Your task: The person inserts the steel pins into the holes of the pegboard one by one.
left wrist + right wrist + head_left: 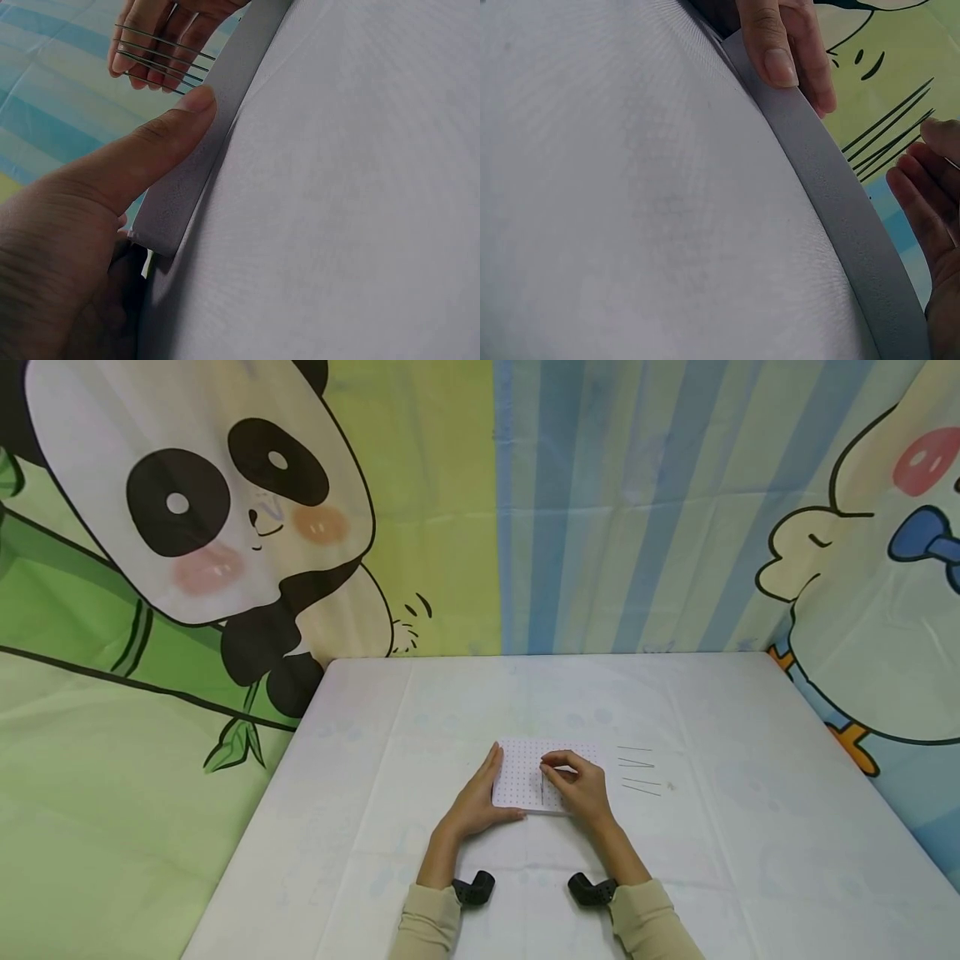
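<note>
A white board [517, 777] with a grid of small dots lies flat on the table. My left hand [474, 797] rests round its near-left corner, fingers straight along the left side and thumb [169, 135] pressed to the front face. Several thin dark rods [889, 120] stand upright from the board in both wrist views; the head view shows them as one dark line. Over the board, my right hand [581, 783] pinches the top of one rod between thumb and forefinger. Its other fingers are loosely bent. The rods' lower ends are hidden behind the board's edge.
Several more thin dark rods [637, 766] lie on the white-covered table [712, 860] right of the board. A black wrist camera [474, 889] is on the left wrist, another [591, 890] on the right. A printed cloth [442, 510] hangs behind the table.
</note>
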`<action>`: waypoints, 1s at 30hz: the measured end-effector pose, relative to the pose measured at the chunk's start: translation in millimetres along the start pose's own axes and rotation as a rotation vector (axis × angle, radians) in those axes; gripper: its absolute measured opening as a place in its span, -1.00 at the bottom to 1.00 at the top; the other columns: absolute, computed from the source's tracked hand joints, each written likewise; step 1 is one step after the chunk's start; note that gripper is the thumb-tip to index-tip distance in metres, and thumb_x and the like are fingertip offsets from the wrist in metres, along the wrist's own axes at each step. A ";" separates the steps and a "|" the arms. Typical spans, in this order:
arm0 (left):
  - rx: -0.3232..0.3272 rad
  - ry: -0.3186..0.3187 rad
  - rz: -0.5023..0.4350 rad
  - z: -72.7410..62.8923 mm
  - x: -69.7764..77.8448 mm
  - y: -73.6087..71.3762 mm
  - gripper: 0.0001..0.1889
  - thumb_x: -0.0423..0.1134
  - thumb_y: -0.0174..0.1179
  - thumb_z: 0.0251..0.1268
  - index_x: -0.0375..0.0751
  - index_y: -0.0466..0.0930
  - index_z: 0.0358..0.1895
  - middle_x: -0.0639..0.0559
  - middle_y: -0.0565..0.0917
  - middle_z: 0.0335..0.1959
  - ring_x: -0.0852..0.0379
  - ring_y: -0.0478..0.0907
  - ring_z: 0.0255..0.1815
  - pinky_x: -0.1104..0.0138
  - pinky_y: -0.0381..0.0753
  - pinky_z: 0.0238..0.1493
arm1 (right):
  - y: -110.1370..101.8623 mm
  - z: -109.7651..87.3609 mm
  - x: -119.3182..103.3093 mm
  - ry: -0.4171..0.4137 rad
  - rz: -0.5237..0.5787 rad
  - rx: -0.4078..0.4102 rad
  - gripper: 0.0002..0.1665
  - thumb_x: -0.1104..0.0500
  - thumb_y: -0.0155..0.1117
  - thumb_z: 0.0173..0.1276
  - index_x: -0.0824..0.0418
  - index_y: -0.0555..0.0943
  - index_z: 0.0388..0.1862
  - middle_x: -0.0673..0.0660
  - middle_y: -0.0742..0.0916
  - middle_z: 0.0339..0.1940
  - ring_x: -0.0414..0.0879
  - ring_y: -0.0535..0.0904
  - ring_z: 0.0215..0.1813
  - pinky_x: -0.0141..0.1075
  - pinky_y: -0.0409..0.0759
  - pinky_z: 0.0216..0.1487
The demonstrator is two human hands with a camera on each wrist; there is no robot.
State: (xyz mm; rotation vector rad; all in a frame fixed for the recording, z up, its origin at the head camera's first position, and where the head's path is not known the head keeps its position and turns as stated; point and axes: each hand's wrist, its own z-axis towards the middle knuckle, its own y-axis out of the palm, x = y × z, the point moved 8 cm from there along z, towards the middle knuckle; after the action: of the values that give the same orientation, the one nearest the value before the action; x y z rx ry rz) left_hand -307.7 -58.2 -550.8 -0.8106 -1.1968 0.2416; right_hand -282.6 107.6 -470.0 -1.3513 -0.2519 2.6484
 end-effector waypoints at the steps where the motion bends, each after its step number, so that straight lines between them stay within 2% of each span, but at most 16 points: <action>1: -0.001 -0.001 -0.001 -0.1 0.1 0.6 0.26 0.23 0.41 -0.24 -0.20 -0.23 0.47 -0.03 -0.20 0.49 0.08 -0.18 0.45 0.12 0.03 0.35 | -0.8 -0.4 -0.1 0.002 0.000 0.001 -0.84 0.50 0.30 0.09 0.52 0.60 -0.30 0.35 0.69 -0.33 0.19 0.63 -0.26 -0.33 0.62 -0.25; 7: -0.004 -0.002 -0.003 -0.8 1.2 1.8 0.26 0.21 0.41 -0.23 -0.21 -0.23 0.47 -0.02 -0.20 0.49 0.09 -0.19 0.45 0.14 0.01 0.36 | -15.6 -2.5 -4.4 -0.003 0.007 0.045 -0.86 0.56 0.26 0.08 0.57 0.58 -0.32 0.41 0.67 -0.33 0.22 0.62 -0.25 -0.29 0.62 -0.22; 13: -0.008 -0.010 0.002 -1.0 2.6 -0.6 0.25 0.14 0.44 -0.23 -0.23 -0.22 0.46 -0.01 -0.21 0.49 0.12 -0.22 0.45 0.18 -0.03 0.37 | -52.4 -8.3 -6.6 0.008 -0.089 0.108 -0.86 0.53 0.27 0.10 0.52 0.59 -0.31 0.35 0.69 -0.32 0.14 0.62 -0.26 -0.33 0.58 -0.13; 16: -0.006 -0.010 0.008 -0.1 2.1 -1.8 0.26 0.14 0.45 -0.24 -0.23 -0.22 0.46 0.00 -0.22 0.49 0.13 -0.22 0.45 0.18 -0.03 0.37 | -74.9 -16.6 11.5 0.028 -0.129 0.145 -0.84 0.49 0.29 0.11 0.44 0.62 -0.28 0.29 0.70 -0.31 0.02 0.63 -0.23 -0.41 0.55 -0.10; 21: -0.003 -0.007 0.008 1.2 1.4 -3.0 0.26 0.16 0.45 -0.24 -0.22 -0.23 0.46 0.00 -0.22 0.49 0.13 -0.23 0.45 0.19 -0.03 0.37 | -109.0 -34.8 47.3 0.102 -0.205 0.225 -0.86 0.31 0.34 0.15 0.23 0.69 -0.27 0.11 0.72 -0.29 -0.30 0.59 -0.22 -0.54 0.46 -0.07; 24: -0.003 -0.007 0.008 1.6 1.0 -2.6 0.26 0.16 0.44 -0.24 -0.21 -0.23 0.46 0.01 -0.22 0.49 0.14 -0.22 0.45 0.19 -0.03 0.37 | -122.8 -42.0 54.2 0.122 -0.295 0.247 -0.87 0.25 0.37 0.13 0.15 0.70 -0.29 0.03 0.72 -0.31 -0.33 0.57 -0.26 -0.56 0.43 -0.11; 30: -0.005 -0.009 0.009 0.8 1.0 -0.8 0.26 0.17 0.44 -0.24 -0.22 -0.22 0.46 0.02 -0.21 0.49 0.12 -0.21 0.45 0.18 -0.02 0.37 | -134.1 -51.3 57.6 0.090 -0.469 0.243 -0.87 0.31 0.43 0.02 0.16 0.71 -0.39 0.03 0.71 -0.36 -0.28 0.53 -0.33 -0.58 0.41 -0.26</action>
State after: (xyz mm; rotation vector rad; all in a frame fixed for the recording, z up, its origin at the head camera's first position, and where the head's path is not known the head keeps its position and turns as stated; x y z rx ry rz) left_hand -308.2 -57.8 -549.4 -0.8201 -1.2027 0.2494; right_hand -265.8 254.6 -515.4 -1.1600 -0.1979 2.1485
